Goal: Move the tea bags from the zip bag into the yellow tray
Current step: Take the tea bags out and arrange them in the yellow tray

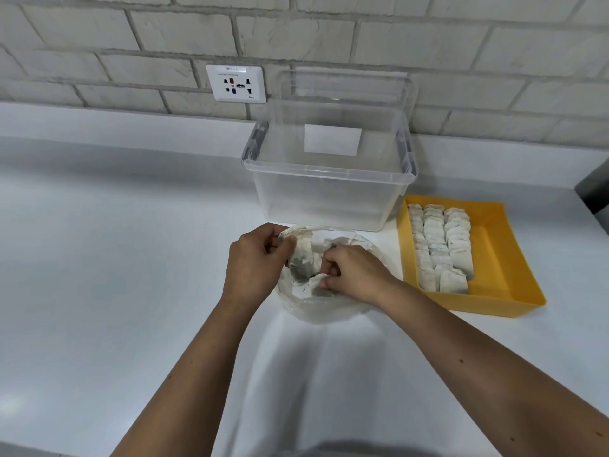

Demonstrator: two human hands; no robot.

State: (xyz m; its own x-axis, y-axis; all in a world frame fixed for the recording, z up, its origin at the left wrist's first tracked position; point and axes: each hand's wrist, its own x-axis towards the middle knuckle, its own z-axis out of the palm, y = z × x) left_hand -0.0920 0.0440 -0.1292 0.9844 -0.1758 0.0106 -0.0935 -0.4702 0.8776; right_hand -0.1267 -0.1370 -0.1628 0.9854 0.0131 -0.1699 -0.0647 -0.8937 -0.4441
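My L hand (255, 263) pinches the zip bag (329, 310) at its rim, R hand (357, 273) pinches a tea bag (314, 282) inside it, yellow tray (494, 258) w/ rows of tea bags (441, 249) just to the R.

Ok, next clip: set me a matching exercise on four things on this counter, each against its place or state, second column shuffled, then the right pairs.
1. yellow plastic tray
2. clear plastic storage box
3. clear plastic zip bag
4. white wall socket plate

A. mounted on the brick wall
B. left hand grips its rim, right hand pinches a tea bag inside
C. at the right, rows of tea bags laid in it
D. behind the zip bag, bears a white label

Pairs: 1-C, 2-D, 3-B, 4-A
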